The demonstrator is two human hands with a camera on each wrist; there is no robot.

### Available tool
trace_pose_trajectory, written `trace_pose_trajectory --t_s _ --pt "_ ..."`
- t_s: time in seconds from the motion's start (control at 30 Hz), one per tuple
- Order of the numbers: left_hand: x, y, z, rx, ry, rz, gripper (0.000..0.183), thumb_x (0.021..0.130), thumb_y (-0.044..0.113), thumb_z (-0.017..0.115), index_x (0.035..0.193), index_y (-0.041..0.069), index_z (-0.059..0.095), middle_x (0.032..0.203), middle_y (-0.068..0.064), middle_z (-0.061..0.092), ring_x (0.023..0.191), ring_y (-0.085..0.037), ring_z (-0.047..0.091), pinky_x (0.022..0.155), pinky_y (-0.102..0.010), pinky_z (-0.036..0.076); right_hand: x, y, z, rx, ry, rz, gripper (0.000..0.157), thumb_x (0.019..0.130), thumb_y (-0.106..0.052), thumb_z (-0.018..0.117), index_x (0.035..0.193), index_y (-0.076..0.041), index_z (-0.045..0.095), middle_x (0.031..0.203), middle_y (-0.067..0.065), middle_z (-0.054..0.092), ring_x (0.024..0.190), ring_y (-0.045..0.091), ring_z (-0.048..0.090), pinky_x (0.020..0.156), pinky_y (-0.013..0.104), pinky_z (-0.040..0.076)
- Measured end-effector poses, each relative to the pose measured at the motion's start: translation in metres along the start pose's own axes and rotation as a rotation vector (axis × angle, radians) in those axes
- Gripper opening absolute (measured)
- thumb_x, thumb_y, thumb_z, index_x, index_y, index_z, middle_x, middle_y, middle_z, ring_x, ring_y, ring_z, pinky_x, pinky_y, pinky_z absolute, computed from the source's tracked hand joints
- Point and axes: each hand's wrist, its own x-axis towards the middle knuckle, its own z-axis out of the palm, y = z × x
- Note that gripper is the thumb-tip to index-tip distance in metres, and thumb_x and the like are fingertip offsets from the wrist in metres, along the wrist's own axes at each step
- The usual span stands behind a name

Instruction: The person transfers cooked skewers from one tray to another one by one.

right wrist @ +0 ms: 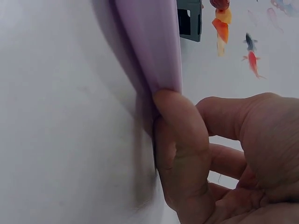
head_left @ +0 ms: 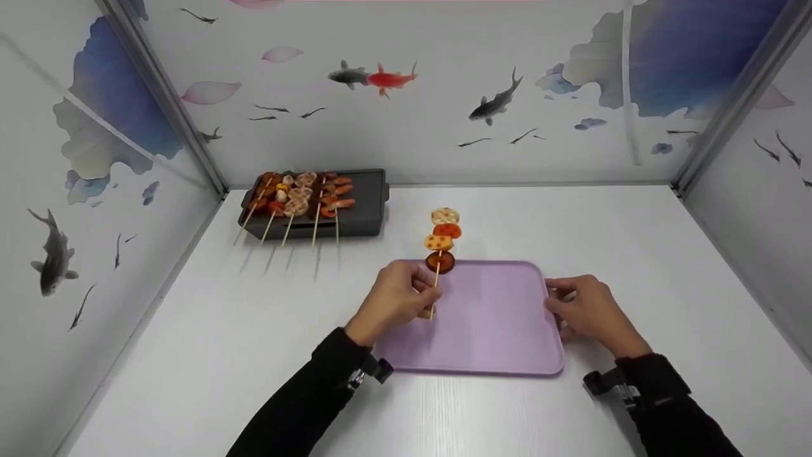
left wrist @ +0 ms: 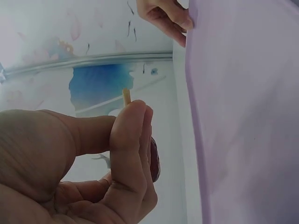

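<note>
My left hand [head_left: 399, 292] pinches the bare stick of a food skewer [head_left: 439, 242] between thumb and fingers, holding it over the left part of a pink-purple tray [head_left: 498, 317]. The skewer points away from me and carries a pale slice, an orange-red piece, a yellow spotted piece and a dark-rimmed round slice. In the left wrist view the stick's end [left wrist: 126, 96] pokes out past the fingertips. My right hand [head_left: 593, 311] holds the tray's right rim. Its fingertips [right wrist: 180, 109] lie against that rim in the right wrist view. The tray lies on the white table.
A dark grey grill [head_left: 365, 203] stands at the back left of the white table [head_left: 285, 381]. Several loaded skewers [head_left: 297, 197] lie across it, their sticks jutting over the front edge. White panels [head_left: 431, 139] with painted fish enclose the back and sides.
</note>
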Motion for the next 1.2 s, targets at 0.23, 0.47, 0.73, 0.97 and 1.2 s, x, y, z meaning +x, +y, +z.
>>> trace_pose_trajectory --t_s 0.23,0.47,0.73,0.97,1.2 --pt "-0.004 0.0 0.014 0.026 -0.017 0.027 0.006 0.106 0.007 0.083 0.102 0.002 0.083 0.093 -0.015 0.087 0.062 -0.007 0.076 0.069 -0.035 0.071 0.001 -0.003 -0.001 0.006 -0.004 -0.002 0.052 0.105 -0.011 0.072 0.154 0.006 0.071 0.12 0.023 0.081 0.088 0.016 0.078 0.06 0.032 0.065" --pt "-0.007 0.002 0.03 0.032 -0.047 0.027 0.007 0.105 0.009 0.085 0.1 0.005 0.082 0.088 -0.007 0.085 0.062 -0.009 0.078 0.061 -0.022 0.063 0.001 -0.002 -0.002 0.025 -0.014 0.003 0.054 0.106 -0.012 0.073 0.156 0.007 0.069 0.122 0.025 0.082 0.087 0.016 0.081 0.06 0.031 0.064" --pt "-0.012 0.005 0.049 -0.005 -0.094 0.016 0.007 0.104 0.008 0.086 0.099 0.005 0.082 0.087 -0.005 0.083 0.063 -0.01 0.079 0.062 -0.024 0.065 0.0 0.0 -0.002 0.039 -0.026 0.02 0.054 0.105 -0.012 0.073 0.156 0.006 0.069 0.124 0.026 0.082 0.087 0.017 0.083 0.061 0.031 0.065" --pt "-0.016 0.005 0.065 0.028 -0.099 0.025 0.01 0.104 0.01 0.088 0.096 0.006 0.082 0.083 0.0 0.081 0.062 -0.007 0.077 0.06 -0.021 0.062 0.001 0.001 -0.002 0.029 -0.036 0.035 0.054 0.104 -0.012 0.074 0.156 0.006 0.069 0.122 0.025 0.081 0.086 0.015 0.081 0.06 0.031 0.065" --pt "-0.019 0.008 0.079 0.033 -0.134 0.031 0.01 0.104 0.008 0.087 0.096 0.005 0.082 0.081 0.003 0.079 0.062 -0.005 0.074 0.059 -0.02 0.06 0.001 0.002 -0.002 0.074 -0.038 0.053 0.056 0.103 -0.01 0.073 0.157 0.006 0.068 0.122 0.024 0.08 0.085 0.015 0.081 0.061 0.032 0.067"
